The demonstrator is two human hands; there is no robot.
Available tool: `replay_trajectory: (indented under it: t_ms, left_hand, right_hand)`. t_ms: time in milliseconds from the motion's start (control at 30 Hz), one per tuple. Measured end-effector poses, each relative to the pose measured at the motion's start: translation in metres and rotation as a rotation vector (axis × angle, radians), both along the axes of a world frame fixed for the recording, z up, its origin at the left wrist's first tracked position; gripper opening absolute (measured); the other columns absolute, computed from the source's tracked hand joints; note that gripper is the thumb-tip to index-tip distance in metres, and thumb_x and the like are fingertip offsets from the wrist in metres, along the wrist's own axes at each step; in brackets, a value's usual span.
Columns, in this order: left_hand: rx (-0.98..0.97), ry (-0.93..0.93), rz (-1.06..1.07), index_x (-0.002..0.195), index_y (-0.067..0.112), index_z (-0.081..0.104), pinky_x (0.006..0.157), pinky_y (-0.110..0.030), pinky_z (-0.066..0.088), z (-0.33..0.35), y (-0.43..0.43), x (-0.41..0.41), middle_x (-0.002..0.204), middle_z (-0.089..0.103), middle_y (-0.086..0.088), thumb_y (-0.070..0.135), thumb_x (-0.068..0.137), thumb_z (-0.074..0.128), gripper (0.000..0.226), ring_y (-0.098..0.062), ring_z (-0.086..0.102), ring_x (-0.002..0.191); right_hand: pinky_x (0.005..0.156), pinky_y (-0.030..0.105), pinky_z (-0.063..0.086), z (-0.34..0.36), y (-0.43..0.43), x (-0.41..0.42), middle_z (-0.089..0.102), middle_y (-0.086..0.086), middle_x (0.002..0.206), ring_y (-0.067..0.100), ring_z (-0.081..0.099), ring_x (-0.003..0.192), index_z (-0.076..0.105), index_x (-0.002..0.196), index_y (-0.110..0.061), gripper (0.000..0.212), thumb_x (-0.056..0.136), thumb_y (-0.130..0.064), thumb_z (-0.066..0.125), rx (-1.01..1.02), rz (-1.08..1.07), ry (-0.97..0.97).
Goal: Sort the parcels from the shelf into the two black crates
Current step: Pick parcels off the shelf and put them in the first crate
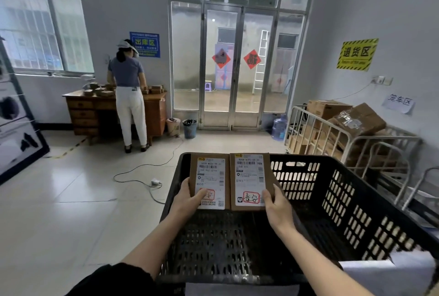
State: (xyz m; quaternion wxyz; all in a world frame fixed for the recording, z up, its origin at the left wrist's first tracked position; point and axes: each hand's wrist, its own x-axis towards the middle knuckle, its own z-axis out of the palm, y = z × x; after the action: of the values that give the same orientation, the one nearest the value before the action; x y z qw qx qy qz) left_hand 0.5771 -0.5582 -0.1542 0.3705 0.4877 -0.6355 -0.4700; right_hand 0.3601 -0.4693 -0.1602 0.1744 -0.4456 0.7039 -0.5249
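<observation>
Parcels, two of them, are held side by side above the black crate (332,200), toward its 12 o'clock wall. The left hand (190,195) grips the left parcel (210,181) by its near left corner, thumb on the label; the right hand (276,203) grips the right parcel (250,180) by its near right corner. Both are flat cardboard boxes with white labels, and they look stiff and light, since each is carried by one corner. An edge grip should hold; the labels may be slick under a thumb.

The crate floor seems bare, so nothing blocks setting them down. At 4 o'clock a white sheet (389,272) lies over the rim. At 2 o'clock stands a metal cage cart (344,139) of cartons. At 10 o'clock another person (129,96) works at a desk (83,110). A cable (142,170) trails over the floor at 11 o'clock.
</observation>
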Motion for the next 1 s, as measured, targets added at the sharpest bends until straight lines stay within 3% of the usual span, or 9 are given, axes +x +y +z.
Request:
replay_trajectory:
  t_ms: [100, 200, 333, 500, 600, 733, 833, 1000]
  left_hand:
    - [0.018, -0.043, 0.072, 0.133, 0.022, 0.038, 0.087, -0.032, 0.048, -0.011, -0.023, -0.011, 0.106, 0.062, 0.004, 0.033, 0.092, 0.052, 0.045, -0.016, 0.062, 0.094]
    - [0.020, -0.120, 0.164, 0.128, 0.021, 0.041, 0.086, -0.036, 0.047, -0.027, -0.048, -0.023, 0.108, 0.063, -0.002, 0.037, 0.097, 0.038, 0.034, -0.023, 0.062, 0.096]
    - [0.008, -0.199, 0.209, 0.122, 0.020, 0.045, 0.060, -0.024, 0.038, -0.057, -0.075, -0.035, 0.091, 0.059, 0.007, 0.030, 0.101, 0.030, 0.029, -0.008, 0.056, 0.076]
    - [0.079, -0.297, 0.207, 0.119, 0.018, 0.049, 0.064, -0.029, 0.048, -0.094, -0.104, -0.047, 0.092, 0.064, 0.003, 0.022, 0.101, 0.028, 0.028, -0.014, 0.063, 0.080]
    - [0.109, -0.381, 0.189, 0.126, 0.023, 0.044, 0.055, -0.022, 0.042, -0.115, -0.118, -0.049, 0.086, 0.061, 0.009, 0.026, 0.101, 0.025, 0.031, -0.007, 0.060, 0.072]
    - [0.151, -0.372, 0.152, 0.128, 0.020, 0.043, 0.058, -0.020, 0.045, -0.138, -0.136, -0.051, 0.087, 0.063, 0.008, 0.023, 0.101, 0.027, 0.032, -0.007, 0.063, 0.076]
    - [0.202, -0.339, 0.168, 0.128, 0.020, 0.044, 0.074, -0.029, 0.050, -0.151, -0.144, -0.052, 0.098, 0.065, 0.002, 0.018, 0.100, 0.029, 0.032, -0.016, 0.064, 0.088]
    - [0.210, -0.301, 0.198, 0.132, 0.015, 0.043, 0.086, -0.031, 0.047, -0.164, -0.153, -0.054, 0.114, 0.064, -0.006, 0.014, 0.100, 0.031, 0.035, -0.020, 0.058, 0.098]
  right_hand:
    - [0.073, 0.020, 0.041, -0.013, -0.033, -0.008, 0.062, 0.006, 0.111, 0.014, 0.055, 0.094, 0.051, 0.123, -0.016, 0.031, 0.097, -0.031, 0.042, 0.034, 0.020, -0.027]
    - [0.063, 0.011, 0.038, -0.029, -0.065, -0.013, 0.059, 0.002, 0.104, 0.009, 0.055, 0.087, 0.050, 0.122, -0.017, 0.029, 0.097, -0.030, 0.040, 0.091, 0.041, -0.042]
    - [0.063, 0.014, 0.040, -0.060, -0.099, -0.023, 0.060, 0.001, 0.104, 0.007, 0.056, 0.084, 0.048, 0.118, -0.018, 0.025, 0.098, -0.030, 0.038, 0.174, 0.058, -0.097]
    - [0.055, 0.011, 0.035, -0.101, -0.132, -0.034, 0.057, -0.002, 0.096, 0.003, 0.050, 0.073, 0.046, 0.117, -0.015, 0.024, 0.098, -0.026, 0.038, 0.280, 0.020, -0.139]
    - [0.053, 0.011, 0.034, -0.123, -0.148, -0.036, 0.058, 0.000, 0.097, 0.008, 0.050, 0.074, 0.045, 0.118, -0.011, 0.025, 0.099, -0.025, 0.037, 0.336, 0.014, -0.149]
    - [0.052, 0.017, 0.035, -0.147, -0.164, -0.037, 0.060, 0.005, 0.101, 0.015, 0.050, 0.078, 0.046, 0.120, -0.009, 0.027, 0.099, -0.024, 0.038, 0.389, -0.008, -0.166]
    - [0.057, 0.025, 0.038, -0.159, -0.174, -0.035, 0.059, 0.006, 0.099, 0.018, 0.053, 0.079, 0.045, 0.121, -0.007, 0.029, 0.098, -0.024, 0.038, 0.421, -0.025, -0.203]
    - [0.062, 0.025, 0.037, -0.174, -0.187, -0.033, 0.062, 0.010, 0.107, 0.018, 0.050, 0.082, 0.045, 0.123, -0.007, 0.030, 0.097, -0.020, 0.040, 0.442, -0.029, -0.241]
